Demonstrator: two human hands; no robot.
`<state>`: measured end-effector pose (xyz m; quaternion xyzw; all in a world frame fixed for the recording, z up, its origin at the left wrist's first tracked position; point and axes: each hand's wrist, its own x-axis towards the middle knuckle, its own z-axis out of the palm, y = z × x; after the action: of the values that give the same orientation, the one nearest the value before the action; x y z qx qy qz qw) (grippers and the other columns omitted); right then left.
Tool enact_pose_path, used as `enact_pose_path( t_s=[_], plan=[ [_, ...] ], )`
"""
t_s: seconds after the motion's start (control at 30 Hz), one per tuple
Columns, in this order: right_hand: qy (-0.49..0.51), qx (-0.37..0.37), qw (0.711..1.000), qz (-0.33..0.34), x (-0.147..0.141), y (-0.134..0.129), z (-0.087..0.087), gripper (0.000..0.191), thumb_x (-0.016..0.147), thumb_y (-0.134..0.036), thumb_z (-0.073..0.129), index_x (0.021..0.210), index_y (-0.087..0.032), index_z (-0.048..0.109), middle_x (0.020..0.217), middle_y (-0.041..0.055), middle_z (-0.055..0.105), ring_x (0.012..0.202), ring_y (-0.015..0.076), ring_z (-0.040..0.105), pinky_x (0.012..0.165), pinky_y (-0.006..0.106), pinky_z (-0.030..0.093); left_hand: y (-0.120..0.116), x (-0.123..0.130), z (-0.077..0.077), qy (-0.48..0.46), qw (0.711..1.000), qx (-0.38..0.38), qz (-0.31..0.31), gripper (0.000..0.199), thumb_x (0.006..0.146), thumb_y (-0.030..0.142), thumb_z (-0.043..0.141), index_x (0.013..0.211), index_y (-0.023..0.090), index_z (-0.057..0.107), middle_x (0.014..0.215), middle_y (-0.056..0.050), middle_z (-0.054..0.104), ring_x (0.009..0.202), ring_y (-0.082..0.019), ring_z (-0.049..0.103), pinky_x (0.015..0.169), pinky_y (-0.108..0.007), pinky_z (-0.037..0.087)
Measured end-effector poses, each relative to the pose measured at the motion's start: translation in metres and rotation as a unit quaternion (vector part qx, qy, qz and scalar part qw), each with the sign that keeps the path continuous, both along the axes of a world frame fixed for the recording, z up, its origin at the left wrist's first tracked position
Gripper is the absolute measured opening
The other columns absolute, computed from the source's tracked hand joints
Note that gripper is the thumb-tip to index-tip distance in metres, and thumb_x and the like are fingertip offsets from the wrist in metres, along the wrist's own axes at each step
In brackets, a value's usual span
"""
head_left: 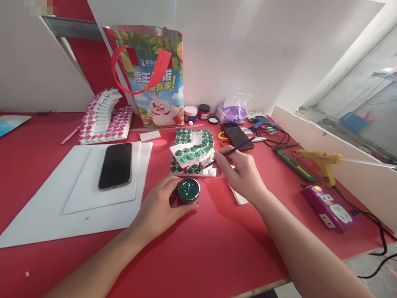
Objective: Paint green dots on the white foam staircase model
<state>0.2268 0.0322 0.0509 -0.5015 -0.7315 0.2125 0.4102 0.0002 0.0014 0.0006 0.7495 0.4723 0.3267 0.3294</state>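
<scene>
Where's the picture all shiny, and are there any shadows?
In the head view, white glints sit on the dark green paint; in the same head view, pale streaks of light show on the white board at the back, and a soft shadow darkens the red table near the right hand.

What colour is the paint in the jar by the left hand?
Dark green: the paint shows best in the head view.
</scene>
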Motion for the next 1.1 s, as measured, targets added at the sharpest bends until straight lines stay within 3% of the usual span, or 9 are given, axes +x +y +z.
enact_pose_path(
  t_s=[0.27,0.43,0.57,0.83,1.1],
  plan=[
    [0.015,0.008,1.000,0.007,0.0003,0.0004,-0.0016,0.032,0.102,-0.036,0.050,0.077,-0.020,0.060,0.069,0.0030,0.068,0.061,0.0139,0.065,0.058,0.026,0.047,0.0003,-0.0002,0.0006,0.002,1.000,-0.006,-0.001,0.045,0.078,0.045,0.082,0.115,0.026,0.064,0.120,-0.004,0.067,0.116,-0.026,0.063,0.097,-0.038,0.052],
    [0.208,0.023,0.977,-0.026,0.0006,-0.0013,0.0027,0.029,0.097,-0.044,0.061,0.079,-0.021,0.059,0.059,-0.0025,0.064,0.047,0.0126,0.061,0.051,0.027,0.049,0.0001,0.0000,0.0026,0.019,0.999,-0.031,0.007,0.041,0.078,0.048,0.081,0.109,0.026,0.065,0.118,-0.004,0.066,0.111,-0.027,0.064,0.093,-0.038,0.053],
    [0.312,0.000,0.950,0.028,-0.0012,-0.0035,0.0058,0.029,0.094,-0.044,0.066,0.077,-0.020,0.061,0.060,-0.0026,0.065,0.045,0.0132,0.062,0.044,0.027,0.049,-0.0002,0.0008,0.0057,0.024,0.999,-0.043,0.008,0.041,0.078,0.048,0.080,0.111,0.027,0.066,0.120,-0.003,0.066,0.113,-0.027,0.064,0.094,-0.038,0.053],
    [0.252,-0.065,0.963,0.076,-0.0038,-0.0088,0.0016,0.027,0.098,-0.041,0.061,0.082,-0.020,0.065,0.065,-0.0020,0.066,0.049,0.0119,0.063,0.050,0.027,0.051,0.0001,0.0008,0.0079,0.008,0.999,-0.041,-0.006,0.042,0.079,0.043,0.081,0.117,0.032,0.067,0.122,0.000,0.066,0.117,-0.025,0.062,0.097,-0.035,0.051],
    [0.213,-0.080,0.969,0.098,-0.0037,-0.0076,-0.0008,0.030,0.100,-0.041,0.057,0.080,-0.019,0.061,0.064,-0.0015,0.066,0.050,0.0114,0.062,0.052,0.026,0.049,0.0004,0.0007,0.0066,0.008,0.999,-0.039,-0.006,0.045,0.079,0.046,0.081,0.118,0.031,0.067,0.121,-0.001,0.066,0.115,-0.026,0.062,0.095,-0.036,0.052]
  ],
)
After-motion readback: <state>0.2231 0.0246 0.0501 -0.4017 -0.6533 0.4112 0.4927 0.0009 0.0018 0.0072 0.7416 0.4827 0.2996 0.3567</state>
